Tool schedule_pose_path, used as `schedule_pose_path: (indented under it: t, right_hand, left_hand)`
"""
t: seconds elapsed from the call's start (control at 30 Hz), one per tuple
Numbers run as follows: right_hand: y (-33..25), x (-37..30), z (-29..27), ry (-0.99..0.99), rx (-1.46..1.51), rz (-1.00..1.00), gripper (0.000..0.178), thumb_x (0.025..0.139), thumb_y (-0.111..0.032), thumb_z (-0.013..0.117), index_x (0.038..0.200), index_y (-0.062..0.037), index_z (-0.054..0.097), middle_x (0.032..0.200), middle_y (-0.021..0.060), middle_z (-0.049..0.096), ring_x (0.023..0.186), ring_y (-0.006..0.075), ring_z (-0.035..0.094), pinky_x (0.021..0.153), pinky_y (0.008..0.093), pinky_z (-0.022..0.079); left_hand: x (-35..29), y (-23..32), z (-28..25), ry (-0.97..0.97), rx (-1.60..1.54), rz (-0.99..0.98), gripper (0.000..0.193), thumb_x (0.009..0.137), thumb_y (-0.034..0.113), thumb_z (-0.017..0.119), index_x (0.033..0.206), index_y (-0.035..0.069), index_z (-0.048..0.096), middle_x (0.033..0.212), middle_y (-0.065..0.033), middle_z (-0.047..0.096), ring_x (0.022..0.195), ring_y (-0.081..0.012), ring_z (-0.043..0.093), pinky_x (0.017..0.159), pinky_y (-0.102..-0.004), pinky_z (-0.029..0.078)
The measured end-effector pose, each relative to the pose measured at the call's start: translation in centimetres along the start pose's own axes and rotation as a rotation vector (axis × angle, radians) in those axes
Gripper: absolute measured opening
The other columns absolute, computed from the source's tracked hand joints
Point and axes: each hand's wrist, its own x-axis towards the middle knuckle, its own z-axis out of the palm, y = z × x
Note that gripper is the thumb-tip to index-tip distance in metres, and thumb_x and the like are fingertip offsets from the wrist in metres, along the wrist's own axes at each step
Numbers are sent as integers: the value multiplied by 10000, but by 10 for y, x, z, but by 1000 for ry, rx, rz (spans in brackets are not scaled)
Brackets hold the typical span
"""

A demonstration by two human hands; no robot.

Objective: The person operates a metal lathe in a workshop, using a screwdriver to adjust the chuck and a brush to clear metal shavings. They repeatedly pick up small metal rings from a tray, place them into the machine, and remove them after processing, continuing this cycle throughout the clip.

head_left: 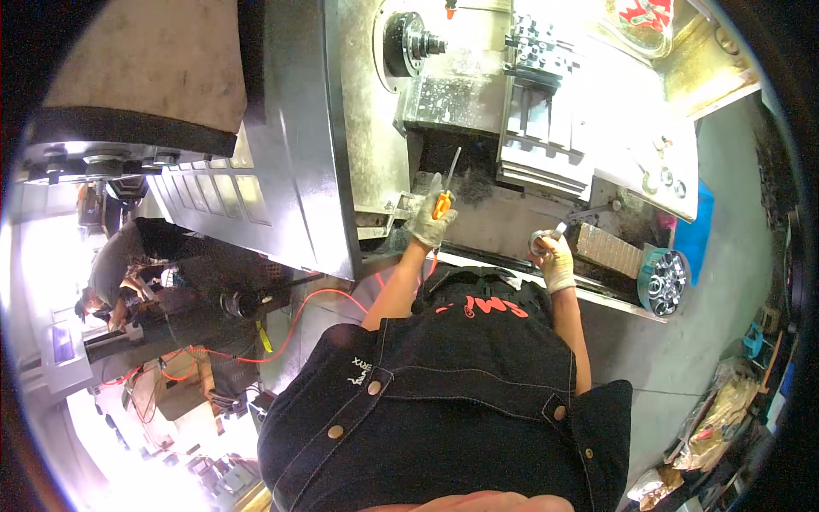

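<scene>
My left hand, in a pale work glove, is closed around an orange air blow gun. Its thin metal nozzle points up and away from me, over the dark recess at the front of the lathe bed. To the right, my gloved right hand grips a small shiny metal ring; its fingers partly cover the piece. A round teal tub holding several metal rings stands right of that hand. Beyond both hands is the lathe's dark spindle chuck, with a tool block to its right.
A large grey sliding door stands left of my left arm. Several loose metal rings lie on the bright ledge at the right, near a blue bin. An orange hose trails across the floor. Another person bends over at far left.
</scene>
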Motion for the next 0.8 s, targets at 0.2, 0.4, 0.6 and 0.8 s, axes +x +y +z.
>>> schedule_pose_path:
  t: [0.2, 0.4, 0.6, 0.8]
  right_hand:
    - [-7, -8, 18, -55, -51, 23, 237, 787, -218, 670, 988, -168, 556, 836, -25, 574, 782, 130, 560, 705, 370, 479]
    - [0, -5, 21, -99, -47, 20, 252, 798, -234, 656, 1021, -170, 557, 873, -32, 579, 811, 129, 558, 753, 392, 468]
    - [10, -2, 11, -8, -16, 37, 283, 749, -204, 691, 988, -141, 554, 860, -2, 589, 788, 158, 574, 705, 411, 508]
    - [18, -2, 5, -33, 2, 56, 274, 756, -212, 691, 983, -145, 554, 854, 3, 587, 793, 159, 576, 721, 412, 508]
  left_hand:
    - [-11, 4, -6, 79, 146, 28, 417, 757, -44, 609, 1147, 80, 531, 1040, -49, 589, 876, -200, 630, 738, -277, 511]
    - [-46, 16, -5, -410, 995, -420, 344, 763, 263, 585, 1046, 67, 579, 1001, -214, 626, 961, -395, 595, 816, -444, 486]
    - [-61, 0, -5, -401, 1013, -606, 314, 792, 262, 543, 1025, 52, 565, 1038, -228, 613, 988, -409, 587, 852, -462, 469]
    - [-37, 57, 18, -407, 1052, -406, 256, 788, 217, 552, 988, 58, 532, 937, -234, 624, 964, -414, 594, 821, -474, 472]
